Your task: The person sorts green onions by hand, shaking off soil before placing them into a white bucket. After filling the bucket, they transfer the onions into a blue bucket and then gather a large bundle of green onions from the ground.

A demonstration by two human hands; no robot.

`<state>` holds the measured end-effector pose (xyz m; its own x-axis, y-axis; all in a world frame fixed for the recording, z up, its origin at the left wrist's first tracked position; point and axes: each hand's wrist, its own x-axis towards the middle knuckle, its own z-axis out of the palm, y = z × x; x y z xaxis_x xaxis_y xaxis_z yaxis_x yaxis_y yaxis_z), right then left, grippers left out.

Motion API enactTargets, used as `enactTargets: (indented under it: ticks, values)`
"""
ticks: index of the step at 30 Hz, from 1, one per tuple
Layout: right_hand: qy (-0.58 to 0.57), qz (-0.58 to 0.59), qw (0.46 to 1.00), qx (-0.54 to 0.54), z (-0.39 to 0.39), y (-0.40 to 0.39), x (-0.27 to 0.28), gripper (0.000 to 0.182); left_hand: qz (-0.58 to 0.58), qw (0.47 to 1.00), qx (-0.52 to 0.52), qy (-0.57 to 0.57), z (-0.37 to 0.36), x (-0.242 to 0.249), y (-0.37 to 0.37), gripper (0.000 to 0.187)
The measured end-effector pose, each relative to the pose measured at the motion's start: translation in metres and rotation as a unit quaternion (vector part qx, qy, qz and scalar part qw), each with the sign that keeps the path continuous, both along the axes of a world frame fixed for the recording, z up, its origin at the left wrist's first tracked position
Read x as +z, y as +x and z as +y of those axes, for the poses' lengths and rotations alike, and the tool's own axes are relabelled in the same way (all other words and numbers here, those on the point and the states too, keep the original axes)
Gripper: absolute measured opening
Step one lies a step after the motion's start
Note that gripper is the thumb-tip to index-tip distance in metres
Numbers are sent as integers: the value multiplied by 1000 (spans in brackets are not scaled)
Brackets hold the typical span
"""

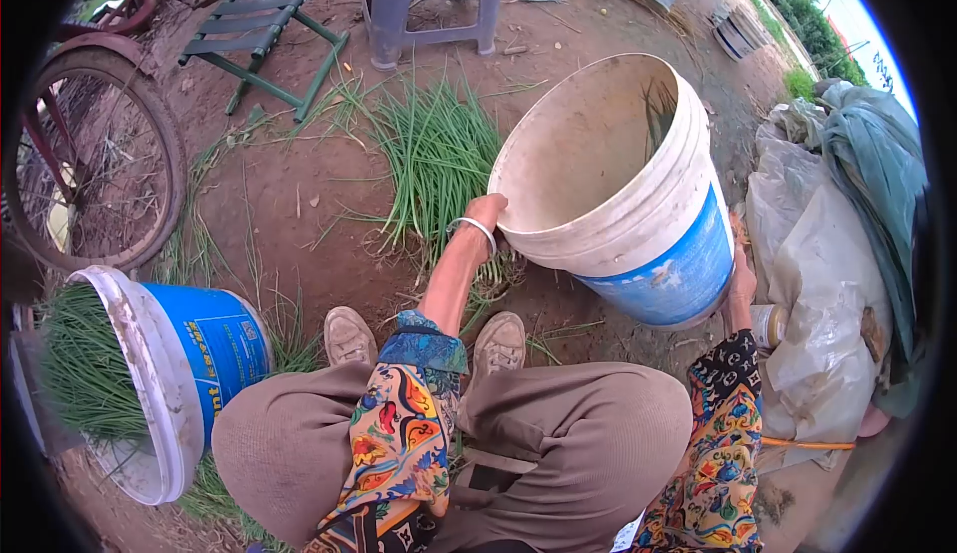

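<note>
A large white bucket (pixel 653 239) with a blue label is tilted in front of me, its mouth facing up and to the left. Some dark green leaves (pixel 658 114) lie inside it near the far wall. My left hand (pixel 483 216), a bracelet on its wrist, is closed on the bucket's near-left rim. At the lower right, my right hand (pixel 740 279) grips the bucket by its base edge; its fingers are partly hidden. A pile of green onions (pixel 439 159) lies on the dirt just beyond my left hand, roots toward me.
Left of my knees, another bucket (pixel 204 344) lies on its side, stuffed with greens (pixel 90 364). A folding stool (pixel 261 29), a plastic stool (pixel 434 4) and a bicycle wheel (pixel 100 154) stand beyond. Plastic sheeting (pixel 822 264) and a small can (pixel 768 326) are at right.
</note>
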<state>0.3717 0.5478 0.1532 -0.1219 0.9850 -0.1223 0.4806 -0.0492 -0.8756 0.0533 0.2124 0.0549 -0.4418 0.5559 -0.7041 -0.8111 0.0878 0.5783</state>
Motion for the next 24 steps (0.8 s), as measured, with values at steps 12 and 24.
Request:
enactTargets:
  ticks: [12, 24]
  values:
    - [291, -395, 841, 228, 3, -171, 222, 45, -502, 815, 42, 286, 30, -66, 104, 39]
    - [392, -453, 756, 265, -114, -320, 275, 43, -629, 649, 58, 424, 49, -49, 145, 37]
